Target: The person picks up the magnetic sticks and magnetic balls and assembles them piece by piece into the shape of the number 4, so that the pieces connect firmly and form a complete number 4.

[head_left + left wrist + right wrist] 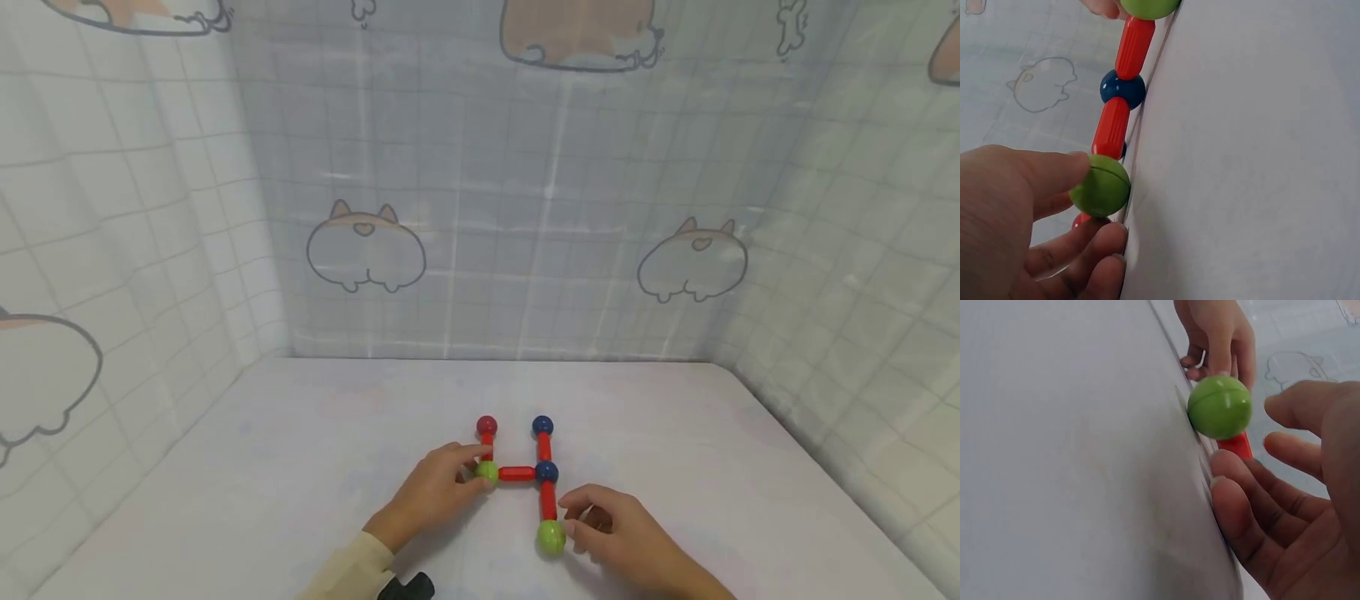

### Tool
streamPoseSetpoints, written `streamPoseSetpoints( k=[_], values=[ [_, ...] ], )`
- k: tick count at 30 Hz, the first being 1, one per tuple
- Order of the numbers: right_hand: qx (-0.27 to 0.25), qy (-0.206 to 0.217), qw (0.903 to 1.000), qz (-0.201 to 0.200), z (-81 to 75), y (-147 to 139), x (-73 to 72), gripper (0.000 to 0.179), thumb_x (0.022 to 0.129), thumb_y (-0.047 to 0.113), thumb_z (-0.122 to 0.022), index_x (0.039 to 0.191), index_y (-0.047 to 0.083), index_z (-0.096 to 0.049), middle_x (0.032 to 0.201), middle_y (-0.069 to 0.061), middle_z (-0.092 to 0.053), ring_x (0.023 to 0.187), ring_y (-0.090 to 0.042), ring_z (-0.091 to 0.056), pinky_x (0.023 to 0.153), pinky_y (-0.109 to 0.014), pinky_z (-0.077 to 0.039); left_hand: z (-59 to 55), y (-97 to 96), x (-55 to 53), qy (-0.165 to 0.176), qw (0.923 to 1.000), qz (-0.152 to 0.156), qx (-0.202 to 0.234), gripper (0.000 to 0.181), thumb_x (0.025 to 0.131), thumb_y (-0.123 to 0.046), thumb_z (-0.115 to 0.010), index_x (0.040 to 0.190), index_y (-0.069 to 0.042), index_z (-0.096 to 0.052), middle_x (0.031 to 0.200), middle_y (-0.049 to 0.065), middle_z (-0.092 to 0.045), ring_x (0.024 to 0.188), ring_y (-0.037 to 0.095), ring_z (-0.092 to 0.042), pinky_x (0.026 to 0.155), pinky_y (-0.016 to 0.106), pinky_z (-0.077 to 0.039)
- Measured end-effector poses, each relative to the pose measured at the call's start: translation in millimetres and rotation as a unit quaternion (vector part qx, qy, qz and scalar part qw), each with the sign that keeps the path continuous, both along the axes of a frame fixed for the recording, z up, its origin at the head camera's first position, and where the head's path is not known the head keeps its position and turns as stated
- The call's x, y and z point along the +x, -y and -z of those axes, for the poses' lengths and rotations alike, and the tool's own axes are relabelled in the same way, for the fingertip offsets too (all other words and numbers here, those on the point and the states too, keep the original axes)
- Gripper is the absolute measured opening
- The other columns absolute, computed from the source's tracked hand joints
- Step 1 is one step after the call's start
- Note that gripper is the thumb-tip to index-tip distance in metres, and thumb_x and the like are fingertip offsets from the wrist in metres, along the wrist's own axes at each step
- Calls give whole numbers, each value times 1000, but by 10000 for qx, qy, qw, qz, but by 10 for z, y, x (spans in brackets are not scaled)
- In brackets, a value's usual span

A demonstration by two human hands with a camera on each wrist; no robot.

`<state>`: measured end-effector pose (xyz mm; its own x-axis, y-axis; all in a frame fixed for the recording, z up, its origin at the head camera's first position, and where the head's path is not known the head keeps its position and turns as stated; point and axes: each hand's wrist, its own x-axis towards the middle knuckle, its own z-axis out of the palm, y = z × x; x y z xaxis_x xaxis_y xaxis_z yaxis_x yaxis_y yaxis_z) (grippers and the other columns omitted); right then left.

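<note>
A flat frame of red rods and coloured balls lies on the white table. My left hand (441, 490) pinches the left green ball (1100, 187), thumb on its near side, with the forefinger reaching over the red rod behind it. From that ball one red rod (516, 473) runs across to a dark blue ball (547, 472). Another rod leads back to a red ball (487, 426). My right hand (618, 529) is beside the front green ball (1220, 407), fingers loosely bent, with a gap between thumb and ball in the right wrist view.
A second dark blue ball (542, 426) tops the rear rod (544, 447) on the right. White table surface (315, 433) surrounds the frame. Curtains with cartoon dogs (480, 208) hang behind the table and along both sides.
</note>
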<state>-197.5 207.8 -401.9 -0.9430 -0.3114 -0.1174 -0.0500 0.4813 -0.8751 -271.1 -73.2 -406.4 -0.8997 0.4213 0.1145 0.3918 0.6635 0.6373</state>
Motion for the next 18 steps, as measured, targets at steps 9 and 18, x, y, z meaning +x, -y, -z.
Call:
streamPoseSetpoints(
  k=[9, 18],
  values=[
    [203, -516, 9984, 118, 46, -90, -11, 30, 97, 31, -67, 118, 10, -67, 90, 0, -66, 75, -20, -63, 68, -26, -54, 16, 80, 21, -295, 9994, -125, 144, 27, 94, -29, -70, 116, -15, -73, 96, -9, -66, 79, 10, -57, 73, 30, -53],
    [-124, -226, 9983, 522, 47, -241, -25, 33, 99, 29, -63, 122, 5, -64, 89, -6, -65, 76, -24, -62, 65, -29, -55, 21, 132, -5, -370, 9990, -233, 21, 25, 96, -27, -67, 117, -13, -72, 96, -6, -69, 79, 10, -59, 70, 28, -53]
  ],
)
